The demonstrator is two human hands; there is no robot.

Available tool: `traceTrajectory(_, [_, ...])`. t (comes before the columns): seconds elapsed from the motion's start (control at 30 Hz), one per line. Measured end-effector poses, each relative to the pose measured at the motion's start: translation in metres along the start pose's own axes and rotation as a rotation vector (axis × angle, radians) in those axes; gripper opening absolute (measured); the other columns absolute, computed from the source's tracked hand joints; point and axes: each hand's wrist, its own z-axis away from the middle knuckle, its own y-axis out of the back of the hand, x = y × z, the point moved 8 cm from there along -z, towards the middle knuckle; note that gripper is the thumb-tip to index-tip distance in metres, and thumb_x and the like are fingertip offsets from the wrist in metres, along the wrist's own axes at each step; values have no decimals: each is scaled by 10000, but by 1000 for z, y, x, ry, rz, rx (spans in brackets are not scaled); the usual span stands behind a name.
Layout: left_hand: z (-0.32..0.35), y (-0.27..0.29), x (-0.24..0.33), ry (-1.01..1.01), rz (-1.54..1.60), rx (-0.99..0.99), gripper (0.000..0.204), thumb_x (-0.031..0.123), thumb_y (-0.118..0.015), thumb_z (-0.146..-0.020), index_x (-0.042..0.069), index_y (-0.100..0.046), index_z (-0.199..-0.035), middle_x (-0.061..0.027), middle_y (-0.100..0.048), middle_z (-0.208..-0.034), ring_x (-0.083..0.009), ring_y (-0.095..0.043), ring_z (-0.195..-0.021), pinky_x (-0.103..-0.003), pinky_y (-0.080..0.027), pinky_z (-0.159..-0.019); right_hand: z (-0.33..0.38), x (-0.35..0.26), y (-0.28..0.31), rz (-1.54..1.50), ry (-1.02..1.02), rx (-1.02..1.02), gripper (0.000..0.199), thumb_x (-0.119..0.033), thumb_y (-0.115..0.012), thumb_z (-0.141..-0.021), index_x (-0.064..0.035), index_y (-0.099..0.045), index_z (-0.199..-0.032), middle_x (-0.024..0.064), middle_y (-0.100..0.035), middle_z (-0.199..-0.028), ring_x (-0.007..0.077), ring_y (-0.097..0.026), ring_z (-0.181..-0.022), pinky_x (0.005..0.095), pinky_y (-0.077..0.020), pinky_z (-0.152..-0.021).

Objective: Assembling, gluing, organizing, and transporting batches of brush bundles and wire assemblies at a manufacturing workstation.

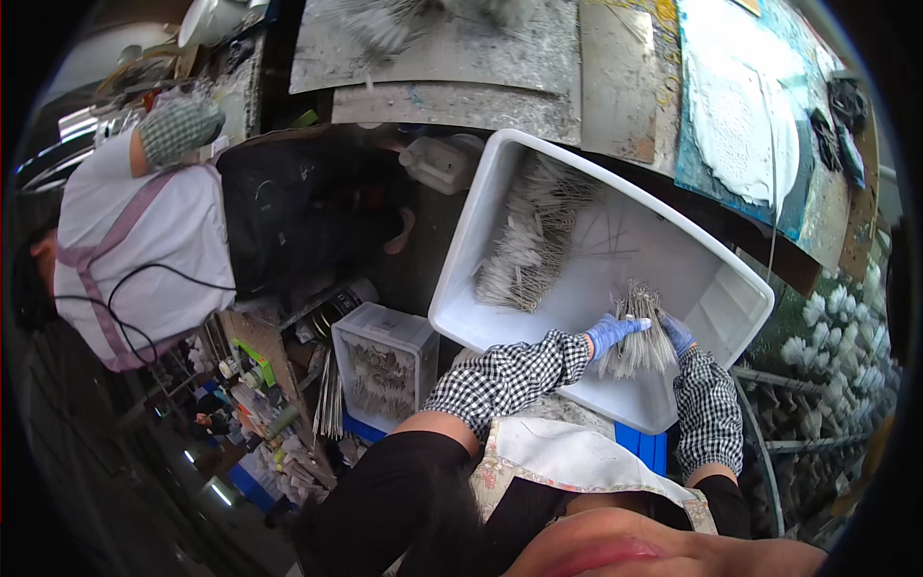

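Observation:
Over the near right part of a large white plastic bin (601, 163), a bundle of thin wire stems (638, 356) is held between my two hands. My left hand (611, 334), in a blue glove, closes round its left side with the fingers across the front. My right hand (679, 334), gloved alike, grips the bundle's right side; part of its fingers is hidden behind the wires. Inside the bin, against its left wall, lies a long pile of similar wire stems with white tips (524, 255). A few loose stems (615, 240) rest on the bin floor.
A clear box of stems (385, 361) stands left of the bin, near a white jug (442, 165). Worn boards (452, 72) and a blue board with white paste (740, 115) lie beyond. White-tipped racks (827, 337) are at right. Another person (163, 236) works at left.

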Motion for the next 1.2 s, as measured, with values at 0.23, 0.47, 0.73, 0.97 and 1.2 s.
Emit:
traceTrajectory(0.23, [-33, -2, -43, 268, 38, -21, 571, 325, -813, -769, 16, -602, -1201, -116, -684, -1085, -224, -673, -950, -338, -553, -825, -1, 56, 46, -166, -109, 89, 681, -468, -662, -870, -25, -483, -1355, 187, -582, -1280, 269, -583, -1157, 403, -455, -1028])
traceTrajectory(0.47, [-50, -13, -73, 356, -71, -16, 589, 288, -818, -771, 26, -571, -1236, -107, -672, -1101, -225, -661, -964, -338, -551, -838, 20, 79, 58, -331, 11, 104, 661, -435, -690, -853, -36, -502, -1345, 162, -598, -1265, 243, -583, -1150, 370, -450, -1029])
traceTrajectory(0.73, [-13, -26, 18, 32, -280, -103, 546, 251, -760, -835, 43, -533, -1286, -73, -617, -1202, -170, -581, -1100, -309, -472, -960, 27, -12, -9, 112, 424, 43, 842, -550, -658, -833, -13, -390, -1424, 138, -500, -1379, 238, -462, -1287, 358, -321, -1122])
traceTrajectory(0.97, [78, -22, 182, -215, -473, -193, 654, 202, -781, -809, 32, -469, -1357, -64, -588, -1245, -161, -544, -1146, -309, -435, -1008, 34, -124, -144, 217, 653, 36, 844, -484, -682, -839, -13, -341, -1451, 136, -467, -1401, 225, -426, -1307, 352, -303, -1121])
traceTrajectory(1.2, [139, 36, 411, -191, -757, -77, 584, 298, -780, -802, 28, -562, -1272, -83, -651, -1127, -174, -618, -1046, -324, -500, -942, -28, -292, -308, 27, 900, -157, 585, -376, -648, -915, -28, -465, -1348, 100, -579, -1243, 170, -561, -1121, 305, -465, -965])
